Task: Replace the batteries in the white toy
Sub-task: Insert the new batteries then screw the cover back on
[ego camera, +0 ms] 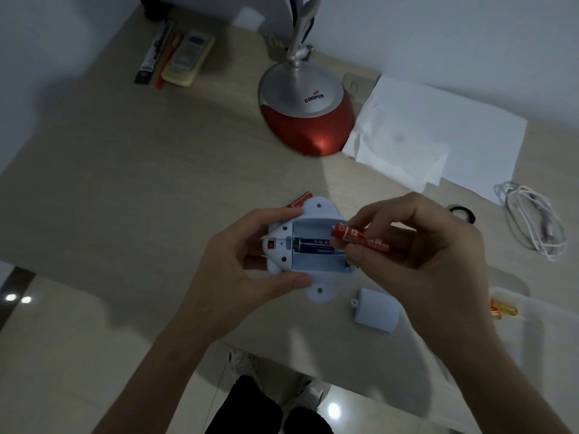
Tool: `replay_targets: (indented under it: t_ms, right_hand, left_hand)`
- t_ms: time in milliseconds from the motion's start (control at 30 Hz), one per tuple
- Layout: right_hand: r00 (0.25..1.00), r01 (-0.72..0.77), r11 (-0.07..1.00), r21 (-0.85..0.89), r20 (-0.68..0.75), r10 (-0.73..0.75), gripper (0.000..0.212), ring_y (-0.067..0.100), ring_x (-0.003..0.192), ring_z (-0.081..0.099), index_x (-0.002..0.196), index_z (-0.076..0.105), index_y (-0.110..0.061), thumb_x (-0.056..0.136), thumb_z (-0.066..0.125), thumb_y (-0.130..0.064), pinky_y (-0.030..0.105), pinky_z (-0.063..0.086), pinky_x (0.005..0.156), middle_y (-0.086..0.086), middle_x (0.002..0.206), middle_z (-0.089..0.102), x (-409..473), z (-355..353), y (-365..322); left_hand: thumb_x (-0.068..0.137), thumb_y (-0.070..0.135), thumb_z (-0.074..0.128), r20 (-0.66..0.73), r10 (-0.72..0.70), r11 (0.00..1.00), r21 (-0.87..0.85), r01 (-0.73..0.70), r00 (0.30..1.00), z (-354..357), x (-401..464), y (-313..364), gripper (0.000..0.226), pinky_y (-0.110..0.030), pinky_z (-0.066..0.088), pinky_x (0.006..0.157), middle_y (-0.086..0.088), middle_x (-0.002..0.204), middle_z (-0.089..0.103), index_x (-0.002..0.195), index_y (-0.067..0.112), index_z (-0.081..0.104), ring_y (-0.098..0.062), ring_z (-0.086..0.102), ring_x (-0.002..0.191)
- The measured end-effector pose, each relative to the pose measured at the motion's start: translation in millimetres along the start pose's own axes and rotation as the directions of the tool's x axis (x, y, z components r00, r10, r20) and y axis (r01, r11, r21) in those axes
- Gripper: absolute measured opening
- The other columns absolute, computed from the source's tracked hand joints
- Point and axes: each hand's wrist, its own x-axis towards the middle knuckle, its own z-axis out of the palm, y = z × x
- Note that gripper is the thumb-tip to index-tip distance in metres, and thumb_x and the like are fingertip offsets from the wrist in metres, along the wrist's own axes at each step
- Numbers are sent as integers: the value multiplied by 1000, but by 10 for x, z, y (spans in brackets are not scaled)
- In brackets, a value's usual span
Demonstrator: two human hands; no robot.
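The white toy (308, 250) is held belly-up just above the worktop (125, 170), gripped at its rigid edges by the left hand (247, 261). A red battery (360, 238), light and probably slick, is pinched by the right hand (416, 245) over the open compartment.

The toy (308, 250) is held above the near middle of the tabletop (131, 170), gripped at its left side by the left hand (238, 255). One battery (316, 245) is seated in the middle slot of its open compartment. A second battery (360, 239) is pinched by the right hand (419, 242) over the compartment's right end. A third battery (300, 200) is seen just behind the toy. The compartment cover (376, 310) is laid on the tabletop to the toy's near right. Behind the toy a lamp base (308, 115) is placed, with paper sheets (438, 136) to its right and a remote control (188, 59) at the far left. A coiled cable (529, 219) is laid at the right edge.
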Motion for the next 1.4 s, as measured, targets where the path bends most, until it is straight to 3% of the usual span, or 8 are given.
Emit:
replay_targets:
  t_ms: [167, 300, 500, 700, 900, 1100, 1267, 1400]
  right_hand:
    - [996, 88, 991, -98, 16, -87, 38, 16, 88, 68, 110, 69, -28, 81, 81, -7, 29, 59, 78, -12, 97, 73, -12, -9, 8]
    - [994, 106, 987, -124, 20, -105, 46, 20, 89, 63, 122, 68, -31, 84, 74, -5, 37, 55, 79, -12, 100, 71, -38, -2, 61]
    - [971, 240, 957, -164, 48, -235, 25, 17, 99, 68, 110, 72, -20, 88, 70, -7, 27, 56, 80, 2, 102, 71, -53, 16, 71]
    - [953, 302, 935, -186, 42, -300, 31, 6, 101, 65, 116, 69, -16, 88, 69, -2, 20, 51, 84, -2, 105, 69, -34, 22, 77]
    - [928, 368, 884, -289, 51, -370, 23, 20, 96, 64, 108, 75, -19, 87, 74, -10, 30, 50, 83, -9, 101, 70, -36, 51, 114]
    - [940, 333, 868, -369, 55, -337, 13, 7, 90, 60, 97, 80, -18, 85, 76, -20, 27, 49, 79, -16, 95, 70, -61, 25, 174]
    - [939, 341, 843, -417, 112, -324, 13, 14, 89, 61, 95, 81, -16, 84, 76, -21, 30, 51, 76, -9, 92, 76, -44, -9, 168]
    - [935, 354, 825, -440, 168, -311, 13, 11, 87, 56, 93, 81, -17, 85, 75, -25, 21, 45, 79, -9, 90, 77, -33, -27, 154]
  left_hand:
    - [69, 31, 86, 10, 7, 1000, 12, -7, 1000, 48, 5, 23, 66, -23, 62, 80, 12, 125, 70, 130, 30, 61, -11, 73, 107]
    - [70, 29, 86, 24, 12, 1000, 7, -12, 1000, 89, -7, 45, 66, -23, 62, 80, 12, 124, 70, 131, 29, 61, -12, 74, 107]
    - [70, 29, 86, 34, 24, 1000, 17, -24, 999, 121, 5, 45, 67, -24, 62, 82, 10, 123, 71, 132, 24, 60, -13, 74, 107]
    - [71, 27, 86, 35, 26, 1000, 11, -26, 999, 145, -4, 59, 67, -25, 62, 82, 7, 122, 71, 132, 22, 60, -14, 75, 105]
    - [70, 27, 87, 42, 36, 999, 11, -37, 998, 166, 19, 81, 67, -27, 62, 82, 4, 123, 73, 132, 18, 61, -16, 75, 107]
    - [68, 26, 88, 37, 56, 998, 1, -57, 998, 164, 28, 102, 68, -26, 62, 82, 4, 124, 72, 131, 22, 61, -14, 75, 106]
    - [64, 28, 93, 31, 53, 998, -29, -52, 998, 145, 33, 110, 69, -26, 63, 80, 4, 121, 74, 127, 24, 64, -13, 76, 103]
    - [63, 34, 91, 32, 31, 998, -56, -30, 999, 128, 22, 109, 67, -24, 63, 79, 11, 118, 76, 125, 29, 68, -11, 77, 101]
